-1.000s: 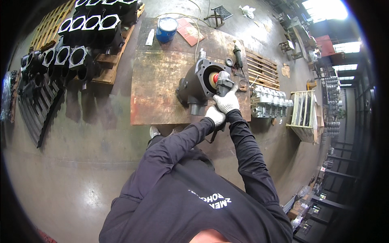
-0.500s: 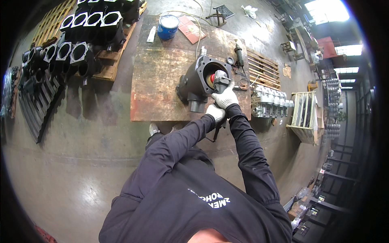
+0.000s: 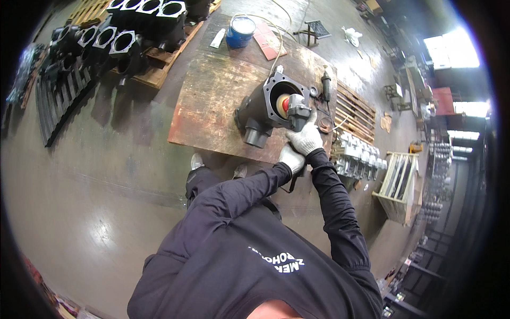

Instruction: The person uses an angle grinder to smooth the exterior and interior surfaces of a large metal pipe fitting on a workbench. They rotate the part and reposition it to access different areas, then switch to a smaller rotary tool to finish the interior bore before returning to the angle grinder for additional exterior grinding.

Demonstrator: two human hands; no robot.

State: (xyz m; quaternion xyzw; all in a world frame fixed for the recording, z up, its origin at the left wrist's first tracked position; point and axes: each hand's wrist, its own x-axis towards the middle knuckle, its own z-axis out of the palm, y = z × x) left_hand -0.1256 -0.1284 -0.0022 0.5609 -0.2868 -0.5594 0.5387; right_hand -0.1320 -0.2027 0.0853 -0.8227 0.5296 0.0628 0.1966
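Note:
A black cast housing (image 3: 256, 110) with a wide flanged mouth lies on the wooden tabletop (image 3: 204, 106), its opening facing up and toward the right. At that mouth is an angle grinder (image 3: 298, 109), its pale round disc with a red centre inside the opening. Whether the disc touches the inner wall I cannot tell. My right hand (image 3: 307, 139), in a white knitted glove, is wrapped round the grinder's body near its head. Just behind it, my left hand (image 3: 291, 158), gloved alike, grips the rear of the body, its fingers partly hidden.
At the table's back stand a blue can (image 3: 240, 33), a white tube (image 3: 218, 38) and a reddish sheet (image 3: 269, 41) crossed by a hose. A second power tool (image 3: 325, 86) lies at the right. Similar black housings (image 3: 123, 42) fill a pallet far left; metal castings (image 3: 357, 155) sit right.
The whole view has turned, so table and housing appear tilted clockwise. Within the mouth, the grinder's head sits further from the flange's lower left, and more of the disc shows. Both hands keep their grip.

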